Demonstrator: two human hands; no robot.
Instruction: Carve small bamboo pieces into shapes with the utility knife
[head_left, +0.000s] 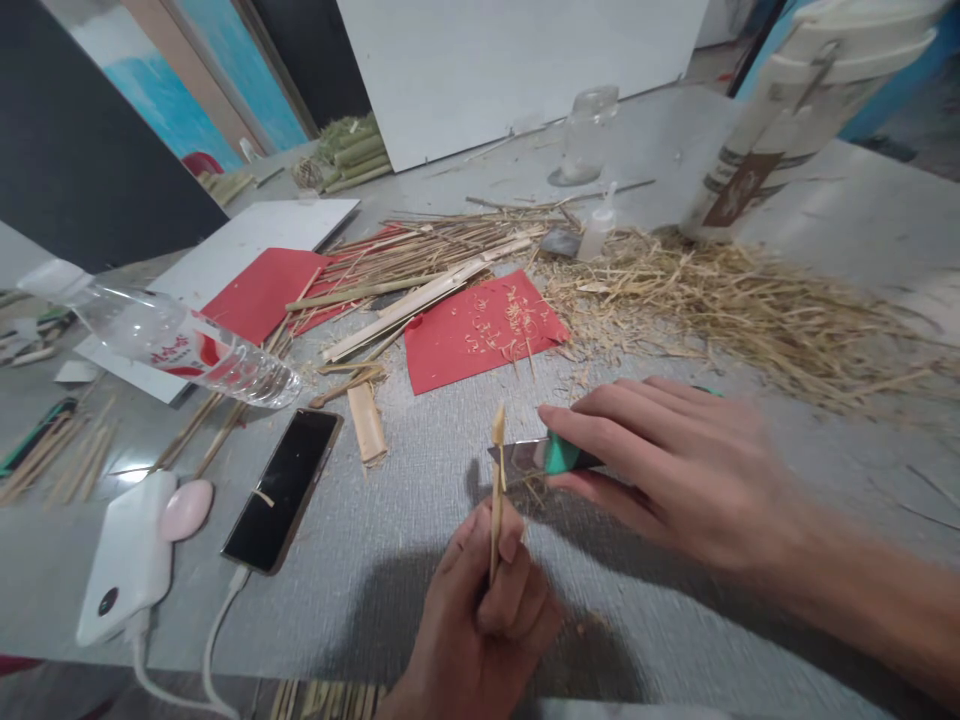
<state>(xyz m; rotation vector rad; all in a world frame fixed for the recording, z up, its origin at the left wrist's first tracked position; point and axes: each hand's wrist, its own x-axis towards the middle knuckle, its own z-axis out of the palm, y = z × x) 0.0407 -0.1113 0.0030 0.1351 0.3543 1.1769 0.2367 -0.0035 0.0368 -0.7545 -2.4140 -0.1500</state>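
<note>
Near the front of the grey table, my left hand (499, 600) pinches a thin bamboo strip (496, 490) that points up and away from me. The strip's far tip is wider and pale. My right hand (645, 450) is closed around a utility knife (566, 455) with a green and black body. Its blade (525, 456) points left and meets the strip just below the wider tip. A thin curl of bamboo hangs beside the blade. Part of the knife's body is hidden under my right fingers.
Red paper (480, 340) with curled shavings lies ahead, beside long bamboo sticks (427, 290). A straw heap (735, 290) spreads at right, near a large cup (787, 130). A water bottle (180, 340), a phone (285, 490) and a white power bank (127, 560) with cables lie at left.
</note>
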